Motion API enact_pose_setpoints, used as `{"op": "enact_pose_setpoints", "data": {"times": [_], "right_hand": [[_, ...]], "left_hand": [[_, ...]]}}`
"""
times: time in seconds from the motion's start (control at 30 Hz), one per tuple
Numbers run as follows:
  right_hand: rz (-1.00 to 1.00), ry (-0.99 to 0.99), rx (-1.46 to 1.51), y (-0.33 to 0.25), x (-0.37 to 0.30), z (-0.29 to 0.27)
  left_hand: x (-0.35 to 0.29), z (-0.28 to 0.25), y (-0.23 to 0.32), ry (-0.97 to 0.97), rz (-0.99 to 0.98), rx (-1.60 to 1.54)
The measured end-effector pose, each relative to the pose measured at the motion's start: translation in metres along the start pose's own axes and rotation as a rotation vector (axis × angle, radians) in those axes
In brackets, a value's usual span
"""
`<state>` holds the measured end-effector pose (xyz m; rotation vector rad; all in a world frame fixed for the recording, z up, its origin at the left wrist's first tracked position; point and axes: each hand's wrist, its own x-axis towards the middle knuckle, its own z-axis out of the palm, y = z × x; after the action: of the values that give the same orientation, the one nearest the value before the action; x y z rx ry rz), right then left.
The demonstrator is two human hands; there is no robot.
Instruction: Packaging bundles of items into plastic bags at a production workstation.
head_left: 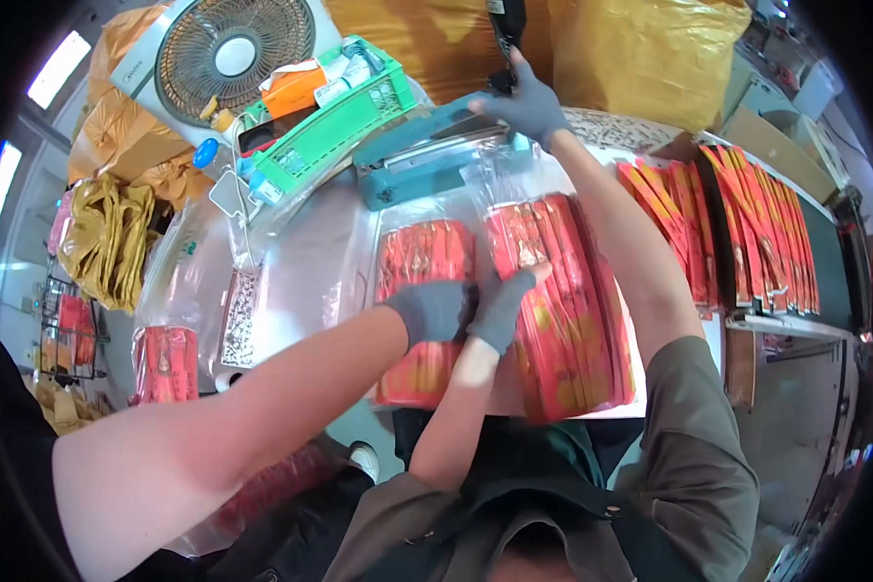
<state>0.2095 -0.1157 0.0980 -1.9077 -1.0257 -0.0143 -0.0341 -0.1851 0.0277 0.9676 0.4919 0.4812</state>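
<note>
My left hand, in a grey glove with bare fingertips, holds the left side of a clear plastic bag of red-and-gold packets. Its thumb lies over the top packets, while its other fingers are partly hidden between two bags. Stretched forward, my right hand spreads its gloved fingers at the far end of a teal bag sealer's arm. The mouth of the bag reaches up to the sealer. Just left, a co-worker's gloved hand rests on a second bag of red packets.
A green crate with small boxes stands behind, beside a box fan. Large yellow sacks line the back. More red packets lie on the right; a bagged stack is at left. The co-worker's arm crosses from the left.
</note>
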Motion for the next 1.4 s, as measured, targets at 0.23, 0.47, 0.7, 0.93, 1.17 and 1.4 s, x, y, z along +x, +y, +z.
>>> {"op": "enact_pose_setpoints", "data": {"times": [0.23,0.47,0.7,0.93,1.17,1.4], "right_hand": [[-0.234,0.021,0.051,-0.064,0.047,-0.01],[-0.166,0.063,-0.23,0.039,0.02,0.033],[-0.22,0.097,-0.254,0.043,0.019,0.038],[-0.126,-0.012,-0.517,0.033,0.008,0.025],[0.087,-0.011,-0.694,0.045,-0.085,-0.156],[0.644,0.195,-0.996,0.153,-0.22,-0.366]], "left_hand": [[0.097,-0.032,0.051,0.032,-0.169,-0.072],[0.113,-0.059,0.043,0.031,-0.008,0.011],[0.118,-0.075,0.036,0.066,-0.039,0.042],[0.107,-0.072,0.032,0.029,-0.079,0.055],[0.085,-0.148,0.053,0.035,0.108,0.879],[0.09,-0.02,0.016,-0.345,0.348,0.9]]}}
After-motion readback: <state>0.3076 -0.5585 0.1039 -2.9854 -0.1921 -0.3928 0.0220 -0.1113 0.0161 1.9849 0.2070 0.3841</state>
